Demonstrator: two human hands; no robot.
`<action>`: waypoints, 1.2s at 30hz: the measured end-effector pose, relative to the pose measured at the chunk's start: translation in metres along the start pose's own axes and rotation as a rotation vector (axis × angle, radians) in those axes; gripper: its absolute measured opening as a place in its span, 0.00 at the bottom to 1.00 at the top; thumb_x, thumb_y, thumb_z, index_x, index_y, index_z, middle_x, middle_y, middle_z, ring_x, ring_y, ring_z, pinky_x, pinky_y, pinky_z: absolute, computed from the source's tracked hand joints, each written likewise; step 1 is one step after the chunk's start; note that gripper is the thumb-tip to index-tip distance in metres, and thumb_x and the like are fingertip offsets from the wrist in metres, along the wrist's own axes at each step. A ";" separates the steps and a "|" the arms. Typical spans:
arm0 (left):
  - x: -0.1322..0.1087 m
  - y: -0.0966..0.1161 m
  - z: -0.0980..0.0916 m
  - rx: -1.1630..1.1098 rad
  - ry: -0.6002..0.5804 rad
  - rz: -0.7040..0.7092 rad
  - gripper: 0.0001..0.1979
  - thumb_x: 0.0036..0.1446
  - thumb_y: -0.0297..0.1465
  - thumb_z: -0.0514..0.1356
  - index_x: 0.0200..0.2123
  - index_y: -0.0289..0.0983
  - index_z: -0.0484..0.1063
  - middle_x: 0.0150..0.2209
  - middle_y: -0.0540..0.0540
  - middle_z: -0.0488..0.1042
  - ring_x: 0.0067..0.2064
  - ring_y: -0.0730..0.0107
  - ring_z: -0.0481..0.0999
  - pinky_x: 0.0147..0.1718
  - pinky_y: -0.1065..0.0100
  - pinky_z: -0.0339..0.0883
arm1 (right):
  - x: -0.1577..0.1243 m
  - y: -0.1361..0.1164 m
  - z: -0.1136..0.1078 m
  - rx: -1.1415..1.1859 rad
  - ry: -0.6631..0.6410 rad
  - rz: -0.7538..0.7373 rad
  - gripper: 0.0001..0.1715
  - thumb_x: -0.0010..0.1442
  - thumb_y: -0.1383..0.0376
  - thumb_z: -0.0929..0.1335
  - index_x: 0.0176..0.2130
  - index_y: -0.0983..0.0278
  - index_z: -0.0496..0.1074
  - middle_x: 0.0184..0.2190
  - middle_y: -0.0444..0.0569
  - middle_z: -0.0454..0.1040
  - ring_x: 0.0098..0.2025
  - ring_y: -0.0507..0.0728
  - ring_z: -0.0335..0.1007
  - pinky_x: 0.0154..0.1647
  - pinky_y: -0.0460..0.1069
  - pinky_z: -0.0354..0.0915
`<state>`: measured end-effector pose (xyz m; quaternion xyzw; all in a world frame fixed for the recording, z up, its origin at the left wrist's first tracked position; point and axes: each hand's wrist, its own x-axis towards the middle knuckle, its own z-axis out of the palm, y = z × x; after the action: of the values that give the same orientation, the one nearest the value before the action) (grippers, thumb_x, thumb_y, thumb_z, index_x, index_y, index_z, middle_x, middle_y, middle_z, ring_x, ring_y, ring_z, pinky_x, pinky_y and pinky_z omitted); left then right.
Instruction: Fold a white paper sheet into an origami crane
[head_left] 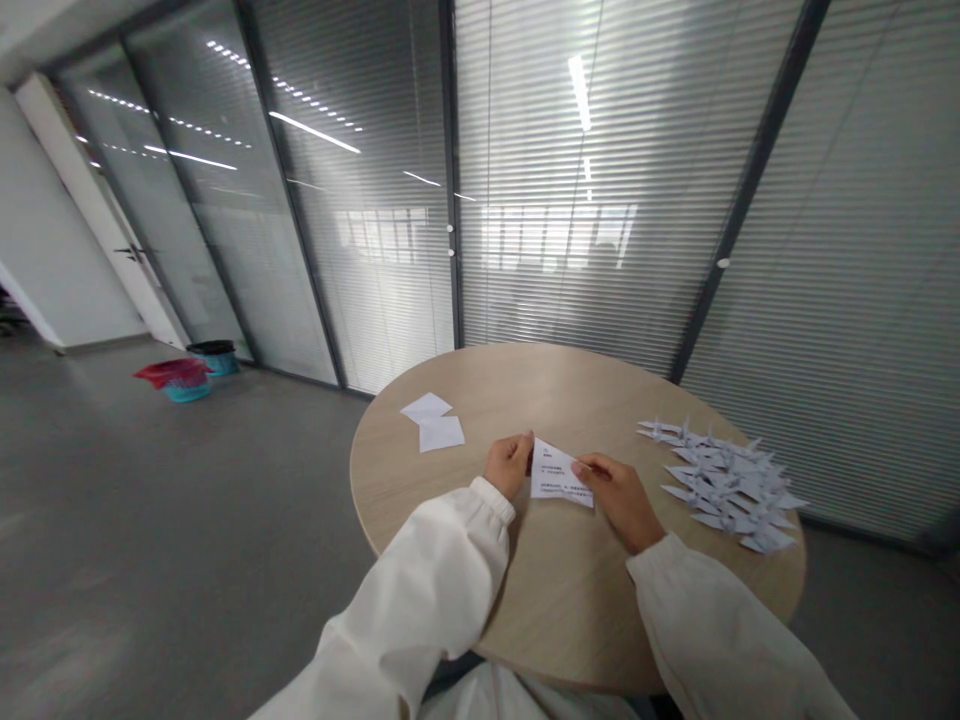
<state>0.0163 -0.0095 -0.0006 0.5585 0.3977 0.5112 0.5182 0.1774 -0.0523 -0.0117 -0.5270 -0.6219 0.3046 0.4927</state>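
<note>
table [570,610] beside glass office partitions [585,250]

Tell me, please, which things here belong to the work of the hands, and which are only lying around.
Part of the work:
left hand and right hand, both on a paper triangle with printed text
two paper sheets
pile of paper cranes

Just lying around:
table
blue basket with a red bag
bin
</note>
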 end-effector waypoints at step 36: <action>0.004 -0.007 -0.005 -0.087 -0.113 -0.157 0.23 0.37 0.47 0.65 0.22 0.31 0.71 0.16 0.51 0.68 0.20 0.76 0.67 0.19 0.75 0.59 | -0.004 -0.003 0.000 -0.249 0.038 -0.524 0.28 0.47 0.78 0.58 0.41 0.58 0.73 0.55 0.47 0.59 0.57 0.58 0.55 0.59 0.57 0.52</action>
<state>0.0128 -0.0035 -0.0072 0.5305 0.3878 0.4535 0.6021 0.1762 -0.0573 -0.0097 -0.4104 -0.7602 0.0782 0.4976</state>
